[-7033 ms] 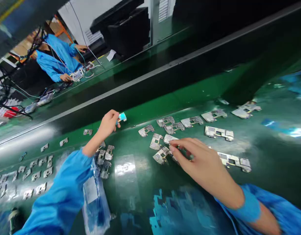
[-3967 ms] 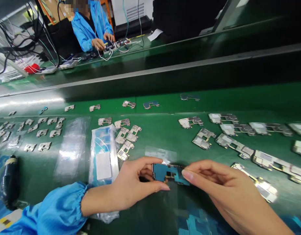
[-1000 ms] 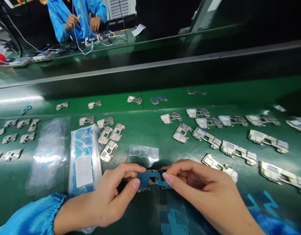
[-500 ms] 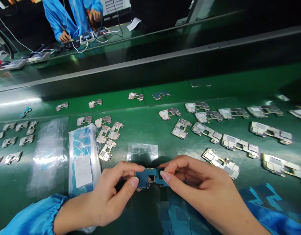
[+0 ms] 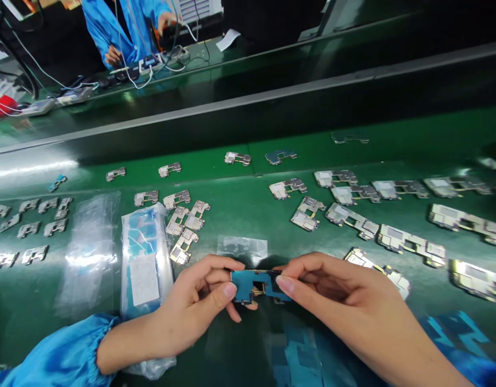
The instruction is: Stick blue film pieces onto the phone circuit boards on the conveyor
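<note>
A small blue circuit board (image 5: pixel 256 284) with a notch cut in it is held just above the green work surface (image 5: pixel 248 215), near its front edge. My left hand (image 5: pixel 199 309) pinches the board's left end between thumb and fingers. My right hand (image 5: pixel 345 301) grips its right end with thumb and forefinger. Both arms wear blue sleeves. Several silver shielded circuit boards (image 5: pixel 308 212) lie beyond my right hand, and another group (image 5: pixel 185 223) lies beyond my left.
A clear bag of blue parts (image 5: pixel 143 258) lies by my left wrist, with an empty clear bag (image 5: pixel 89 247) to its left and a small plastic sheet (image 5: pixel 242 248) behind the held board. Across a dark rail, a person in blue (image 5: pixel 119 27) works among cables.
Seven seconds ago my hands were apart over the boards, the left holding a small blue part. Since then both came together on the blue board; in the last second it has barely shifted.
</note>
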A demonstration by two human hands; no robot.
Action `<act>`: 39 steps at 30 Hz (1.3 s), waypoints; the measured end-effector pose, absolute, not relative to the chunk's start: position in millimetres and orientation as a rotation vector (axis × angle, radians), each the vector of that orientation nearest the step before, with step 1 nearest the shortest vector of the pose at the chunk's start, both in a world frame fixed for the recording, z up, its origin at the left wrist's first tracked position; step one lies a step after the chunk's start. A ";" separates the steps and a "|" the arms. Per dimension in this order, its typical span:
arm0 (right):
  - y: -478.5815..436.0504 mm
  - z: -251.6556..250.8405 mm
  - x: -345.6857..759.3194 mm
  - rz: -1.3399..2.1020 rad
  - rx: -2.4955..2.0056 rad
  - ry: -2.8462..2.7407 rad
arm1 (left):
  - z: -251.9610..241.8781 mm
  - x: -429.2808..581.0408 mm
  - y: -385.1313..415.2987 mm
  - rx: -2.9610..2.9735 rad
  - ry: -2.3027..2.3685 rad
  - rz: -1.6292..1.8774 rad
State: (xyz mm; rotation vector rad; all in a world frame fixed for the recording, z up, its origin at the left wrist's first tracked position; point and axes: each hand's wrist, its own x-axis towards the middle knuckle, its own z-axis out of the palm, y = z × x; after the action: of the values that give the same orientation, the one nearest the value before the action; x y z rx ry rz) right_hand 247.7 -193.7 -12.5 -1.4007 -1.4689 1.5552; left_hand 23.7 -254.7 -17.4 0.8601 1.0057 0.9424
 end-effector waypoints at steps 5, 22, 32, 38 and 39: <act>-184.2 -5.9 251.8 1.616 -1.472 -1.377 | -21.9 26.7 -249.3 0.728 0.889 1.004; -182.7 -7.2 264.9 1.597 -1.466 -1.446 | -26.2 23.0 -244.8 0.561 0.693 0.941; -180.9 -16.1 270.6 1.546 -1.506 -1.538 | -34.7 24.1 -246.2 0.508 0.579 0.967; -180.8 -16.0 271.5 1.571 -1.490 -1.543 | -35.1 23.2 -246.9 0.514 0.584 0.966; -180.6 -14.8 270.1 1.575 -1.488 -1.543 | -35.5 23.2 -247.2 0.518 0.585 0.964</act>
State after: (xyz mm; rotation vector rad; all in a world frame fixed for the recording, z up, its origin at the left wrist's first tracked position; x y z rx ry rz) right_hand 270.1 -180.6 -14.8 -1.4876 -1.5431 1.5752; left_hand 23.2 -247.2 -35.5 0.5181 0.5851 0.9637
